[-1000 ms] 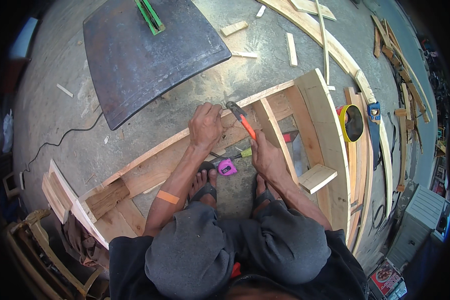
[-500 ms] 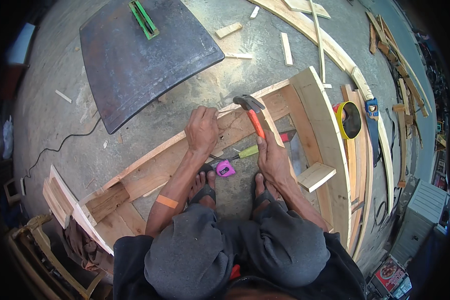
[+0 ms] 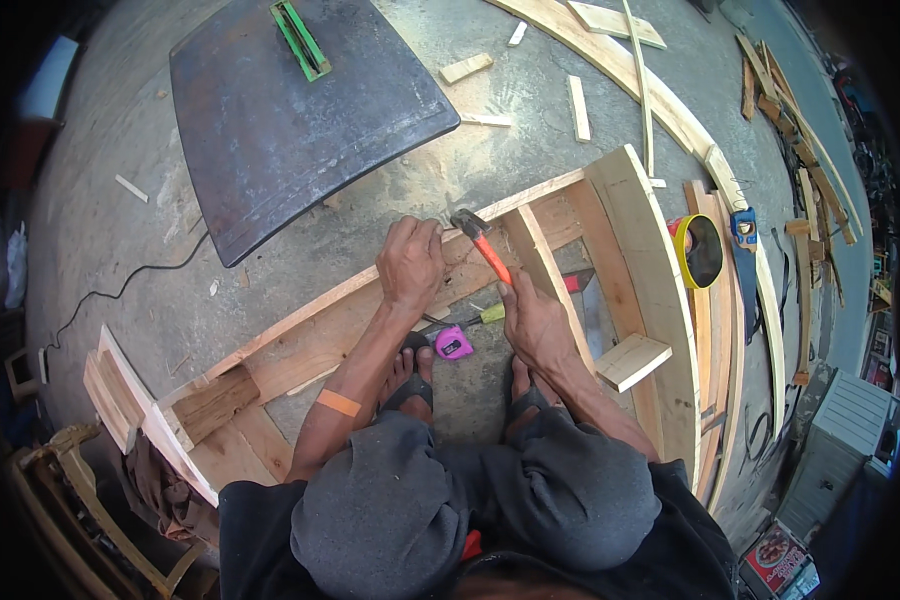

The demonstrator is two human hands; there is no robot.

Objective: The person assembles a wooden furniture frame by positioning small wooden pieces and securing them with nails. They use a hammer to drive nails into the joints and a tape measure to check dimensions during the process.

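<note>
I squat over a pale wooden frame [image 3: 630,210] lying on the concrete floor. My right hand [image 3: 532,318] grips the orange handle of a claw hammer [image 3: 478,240]; its dark head sits down on the frame's far rail. My left hand [image 3: 411,262] rests on that same rail just left of the hammer head, fingers pinched at the rail's top edge; whatever they pinch is too small to see. A pink tape measure [image 3: 454,344] and a green-handled tool [image 3: 475,317] lie on the floor between my hands.
A dark curved metal sheet [image 3: 290,130] with a green tool on it lies beyond the frame. Curved planks and wood offcuts [image 3: 580,108] are scattered at the back and right. A yellow tape roll [image 3: 698,250], a handsaw and a black cable [image 3: 110,295] lie nearby.
The hammer head rose above the rail half a second ago and has now come down onto it beside my left fingers. My left hand stayed on the rail.
</note>
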